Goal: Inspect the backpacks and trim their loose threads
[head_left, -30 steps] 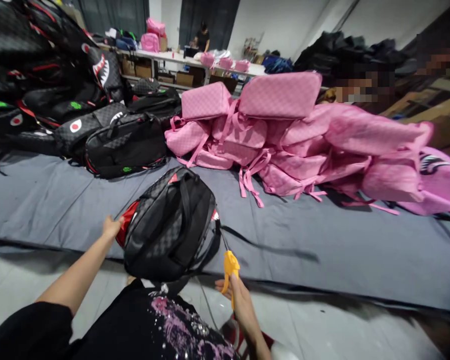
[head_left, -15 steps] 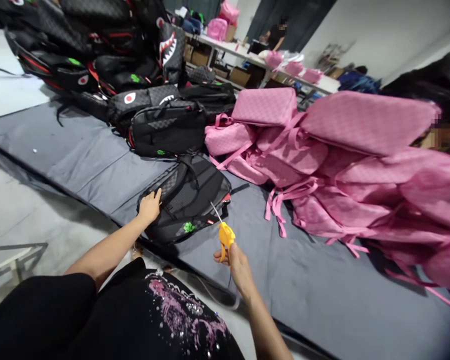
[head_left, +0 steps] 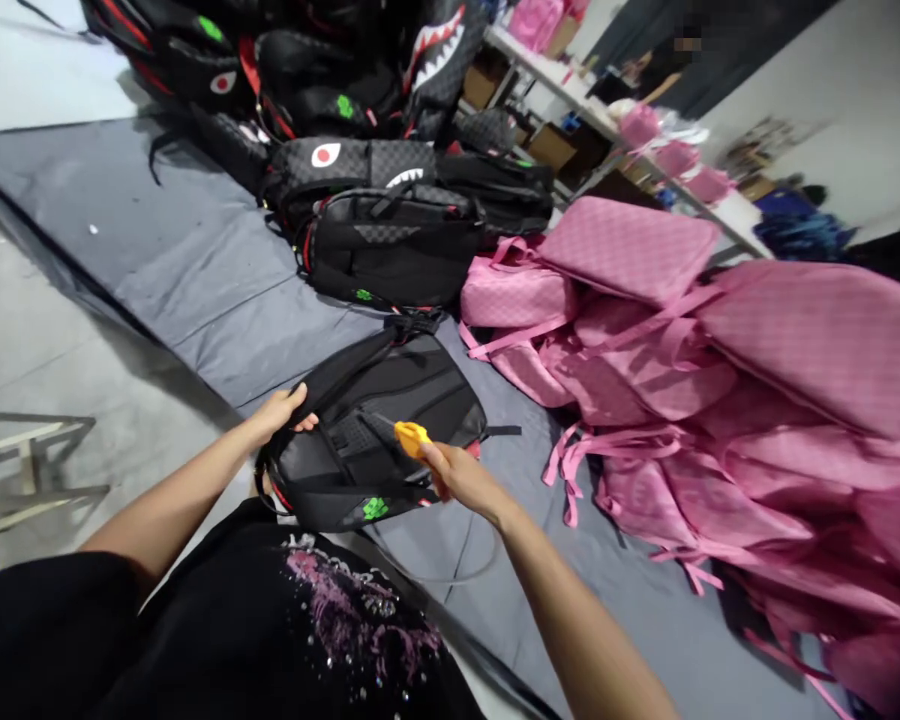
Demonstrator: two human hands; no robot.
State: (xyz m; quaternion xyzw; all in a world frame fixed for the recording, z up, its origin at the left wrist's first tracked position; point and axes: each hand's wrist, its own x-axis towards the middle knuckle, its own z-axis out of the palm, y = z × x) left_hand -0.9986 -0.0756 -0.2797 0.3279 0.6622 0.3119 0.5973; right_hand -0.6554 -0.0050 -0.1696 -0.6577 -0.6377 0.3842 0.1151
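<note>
A black backpack (head_left: 435,385) lies on the grey cloth before me, its straps and back panel facing up and a green patch on its near side. My left hand (head_left: 283,412) is closed on the shoulder strap (head_left: 335,372) at the bag's left side. In my right hand (head_left: 461,478) is a yellow air blow gun (head_left: 411,439), held over the middle of the bag. Its thin metal nozzle points left toward the back panel; whether it touches cannot be made out. A thin clear hose (head_left: 450,581) loops below my right hand.
Black backpacks (head_left: 390,250) with shark-face prints pile up beyond the bag. Pink backpacks (head_left: 645,370) heap along the right. A wooden frame (head_left: 26,455) stands on the floor at left. Near the back table (head_left: 547,85) is another person (head_left: 656,70).
My right hand has brought the blow gun up and left over the backpack. My left hand, earlier flat on the bag's edge, now grips the strap. The view has shifted.
</note>
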